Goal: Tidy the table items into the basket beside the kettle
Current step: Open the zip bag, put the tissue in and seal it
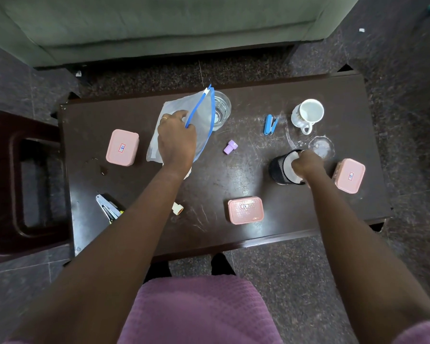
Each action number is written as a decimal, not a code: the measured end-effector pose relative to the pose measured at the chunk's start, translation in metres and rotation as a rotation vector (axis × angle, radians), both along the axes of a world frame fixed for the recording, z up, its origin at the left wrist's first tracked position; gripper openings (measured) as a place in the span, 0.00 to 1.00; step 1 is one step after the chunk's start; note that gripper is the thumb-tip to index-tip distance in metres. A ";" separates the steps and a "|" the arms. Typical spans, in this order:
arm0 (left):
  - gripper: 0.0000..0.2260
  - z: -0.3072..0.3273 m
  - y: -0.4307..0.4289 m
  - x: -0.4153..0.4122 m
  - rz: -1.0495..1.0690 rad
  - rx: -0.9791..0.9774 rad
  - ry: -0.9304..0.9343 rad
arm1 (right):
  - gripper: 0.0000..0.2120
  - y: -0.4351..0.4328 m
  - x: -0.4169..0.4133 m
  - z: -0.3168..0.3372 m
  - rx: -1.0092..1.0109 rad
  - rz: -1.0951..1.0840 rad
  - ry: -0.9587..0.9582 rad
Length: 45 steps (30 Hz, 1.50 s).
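Near edge first: a pink box [245,210], a small cap [177,208] and a metal stapler [108,208] lie untouched on the table [296,214]. Mid-table, the right hand [306,164] is fisted in the black mesh basket [282,170], contents hidden. The left hand [176,140] pinches the zip bag [184,125]. Farther off, blue stapler [270,124] and mug [307,114] wait. No kettle visible; most remains, I'd say.

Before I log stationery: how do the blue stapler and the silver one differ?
The blue stapler is small, plastic-looking and lies near the white mug at the far side. The silver stapler is larger, metallic and lies at the near left corner. Both rest untouched on the table.
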<state>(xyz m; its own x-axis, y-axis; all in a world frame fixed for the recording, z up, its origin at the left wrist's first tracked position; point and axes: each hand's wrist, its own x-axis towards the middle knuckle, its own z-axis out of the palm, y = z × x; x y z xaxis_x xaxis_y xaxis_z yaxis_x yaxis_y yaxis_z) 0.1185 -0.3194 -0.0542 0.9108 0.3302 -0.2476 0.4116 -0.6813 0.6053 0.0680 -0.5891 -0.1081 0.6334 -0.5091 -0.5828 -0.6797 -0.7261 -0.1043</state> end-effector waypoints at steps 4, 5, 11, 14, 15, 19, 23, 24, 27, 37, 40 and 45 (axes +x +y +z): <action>0.19 -0.003 0.001 0.000 0.009 -0.009 -0.001 | 0.18 0.007 -0.001 -0.006 0.005 -0.003 0.009; 0.20 -0.003 0.001 0.000 0.007 -0.008 0.002 | 0.18 0.007 -0.002 -0.006 -0.019 -0.015 -0.005; 0.20 -0.006 0.001 -0.001 0.006 -0.018 0.005 | 0.15 0.007 -0.004 -0.005 -0.212 -0.028 -0.068; 0.20 -0.006 0.001 0.000 0.001 -0.017 0.008 | 0.16 0.007 -0.003 -0.006 -0.184 0.037 -0.016; 0.20 -0.006 0.001 0.000 0.002 -0.019 0.007 | 0.16 0.007 -0.003 -0.006 -0.177 0.053 -0.001; 0.19 -0.007 0.002 0.002 0.002 -0.015 0.007 | 0.16 0.010 -0.005 -0.003 -0.186 0.032 0.002; 0.20 -0.009 0.000 0.002 -0.006 -0.010 0.023 | 0.17 0.012 -0.003 0.005 -0.267 -0.031 -0.024; 0.20 -0.009 -0.001 0.002 -0.008 -0.011 0.027 | 0.16 0.012 -0.001 0.007 -0.282 -0.039 -0.027; 0.20 -0.007 -0.002 0.003 -0.003 -0.027 0.032 | 0.16 0.009 0.001 0.009 -0.285 -0.055 -0.026; 0.19 -0.005 0.001 0.003 -0.022 -0.107 0.025 | 0.17 0.012 0.020 0.032 -0.382 -0.008 -0.099; 0.18 -0.005 0.003 0.003 -0.045 -0.111 0.027 | 0.12 0.026 0.040 0.049 -0.301 -0.058 -0.259; 0.17 -0.004 0.012 0.006 -0.058 -0.121 0.021 | 0.17 0.081 0.060 0.059 0.079 0.474 -0.638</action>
<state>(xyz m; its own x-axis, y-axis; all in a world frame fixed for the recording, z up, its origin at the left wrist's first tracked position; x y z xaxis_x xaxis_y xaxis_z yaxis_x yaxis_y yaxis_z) 0.1249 -0.3076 -0.0577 0.9218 0.2436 -0.3016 0.3869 -0.6270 0.6762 0.1275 -0.5080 -0.0492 0.9955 -0.0744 -0.0582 -0.0923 -0.8968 -0.4327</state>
